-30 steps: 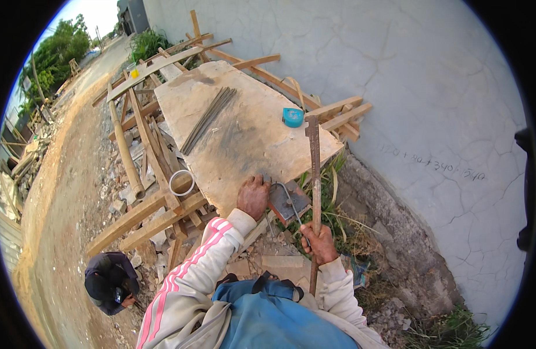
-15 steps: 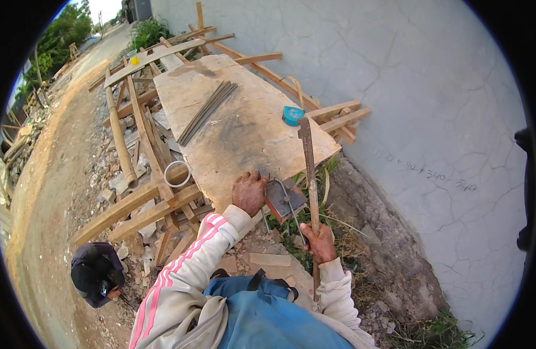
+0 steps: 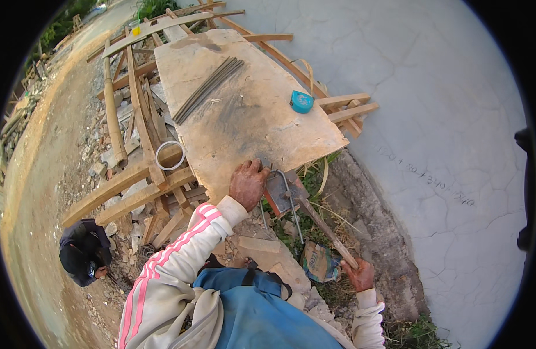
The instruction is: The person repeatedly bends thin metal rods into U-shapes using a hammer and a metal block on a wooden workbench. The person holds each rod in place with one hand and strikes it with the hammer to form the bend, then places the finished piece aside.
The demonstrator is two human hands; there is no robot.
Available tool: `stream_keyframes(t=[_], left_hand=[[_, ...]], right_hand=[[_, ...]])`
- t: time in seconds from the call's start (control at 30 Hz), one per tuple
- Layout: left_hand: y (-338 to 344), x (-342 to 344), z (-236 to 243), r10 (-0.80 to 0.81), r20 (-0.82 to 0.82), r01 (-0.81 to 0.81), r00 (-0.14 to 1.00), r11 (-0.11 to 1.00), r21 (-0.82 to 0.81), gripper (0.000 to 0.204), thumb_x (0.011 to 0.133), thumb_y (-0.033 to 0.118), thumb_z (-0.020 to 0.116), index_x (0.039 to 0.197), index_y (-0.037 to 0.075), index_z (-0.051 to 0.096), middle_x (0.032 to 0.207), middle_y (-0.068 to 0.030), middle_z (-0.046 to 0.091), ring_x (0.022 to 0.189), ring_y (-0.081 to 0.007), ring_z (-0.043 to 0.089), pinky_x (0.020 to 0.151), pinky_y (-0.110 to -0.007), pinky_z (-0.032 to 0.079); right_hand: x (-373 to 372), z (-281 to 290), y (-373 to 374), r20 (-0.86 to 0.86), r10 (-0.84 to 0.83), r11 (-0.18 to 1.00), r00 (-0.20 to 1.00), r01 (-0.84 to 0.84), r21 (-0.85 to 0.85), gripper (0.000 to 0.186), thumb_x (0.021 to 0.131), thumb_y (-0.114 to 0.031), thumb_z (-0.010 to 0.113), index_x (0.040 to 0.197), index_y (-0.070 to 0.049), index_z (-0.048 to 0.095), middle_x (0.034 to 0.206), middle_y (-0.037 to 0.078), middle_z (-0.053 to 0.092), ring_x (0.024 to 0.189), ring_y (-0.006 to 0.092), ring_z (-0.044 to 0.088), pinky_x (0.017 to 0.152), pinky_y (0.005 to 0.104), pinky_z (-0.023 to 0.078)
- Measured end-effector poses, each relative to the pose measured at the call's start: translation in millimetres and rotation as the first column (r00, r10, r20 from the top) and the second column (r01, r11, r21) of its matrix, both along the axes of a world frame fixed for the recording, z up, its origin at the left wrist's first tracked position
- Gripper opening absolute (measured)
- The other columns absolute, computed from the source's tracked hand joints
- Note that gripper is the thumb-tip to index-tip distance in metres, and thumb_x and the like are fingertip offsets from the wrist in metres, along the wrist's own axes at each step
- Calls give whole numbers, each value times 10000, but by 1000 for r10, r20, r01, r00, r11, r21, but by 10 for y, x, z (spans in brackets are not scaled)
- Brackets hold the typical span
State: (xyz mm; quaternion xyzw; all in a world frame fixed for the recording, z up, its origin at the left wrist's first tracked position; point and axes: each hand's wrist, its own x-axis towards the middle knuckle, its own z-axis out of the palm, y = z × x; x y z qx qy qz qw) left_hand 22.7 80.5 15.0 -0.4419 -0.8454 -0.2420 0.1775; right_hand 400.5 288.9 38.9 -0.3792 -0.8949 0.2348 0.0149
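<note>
My left hand [image 3: 248, 184] is closed at the near edge of the wooden board [image 3: 221, 145], its fingers curled over one end of a bent steel rod [image 3: 293, 213]. The rod curves over a dark metal plate with a reddish side [image 3: 276, 191], fixed at the board's corner. In my right hand [image 3: 360, 274] is the lower end of a long rusty iron bar [image 3: 325, 225]. The bar slants up to the left, its far end at the plate beside the rod. Whether it touches the rod, I cannot tell.
Straight steel rods [image 3: 208, 90] and a teal tape measure [image 3: 301, 102] lie on the board. A white ring [image 3: 158, 156] hangs by timber beams [image 3: 125, 198] over rubble at left. A crouching person [image 3: 84, 251] is at lower left; a grey wall [image 3: 442, 116] stands right.
My right hand has moved down and right, swinging the iron bar from nearly upright to a slant with its far end down at the plate. My left hand stays at the board's edge.
</note>
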Motion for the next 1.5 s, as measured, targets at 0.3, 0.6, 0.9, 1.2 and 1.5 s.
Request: stream_keyframes(t=[0.3,0.6,0.9,1.2,1.5], left_hand=[[-17,42,76,30,32,-28,999,997,-76,223,806,118,666,1021,92,720,1007,-92,621,971,-282,616,850,-415,506],[-9,45,59,29,10,-28,1000,997,-65,220,811,123,660,1022,93,712,977,-91,603,955,-276,609,831,-417,509],[-5,40,66,33,1,-33,999,998,-55,193,805,126,654,985,93,716,952,-94,595,931,-280,611,818,-418,516],[-17,19,83,6,18,-5,1000,999,-32,182,799,117,655,966,87,719,941,-94,598,920,-284,612,819,-423,513],[-13,19,68,11,40,-9,999,998,-62,201,792,114,666,984,98,722,979,-95,607,943,-283,615,832,-426,513]], right_hand=[[-116,61,594,174,148,983,974,-124,-138,440,854,-482,772,983,-62,784,610,134,634,576,258,648,591,425,496],[-371,-28,1130,187,266,963,946,-271,1,346,844,-384,792,825,-40,752,614,121,638,542,226,608,567,415,471],[-440,32,1008,181,272,948,945,-295,117,308,818,-371,766,748,-75,718,623,184,610,599,384,634,579,450,487],[-422,69,941,171,231,958,958,-255,131,262,817,-347,732,771,-89,727,640,183,638,639,402,655,607,465,508],[-400,131,930,178,253,926,951,-292,241,271,797,-358,745,760,-89,732,664,200,646,652,417,651,618,492,512]])
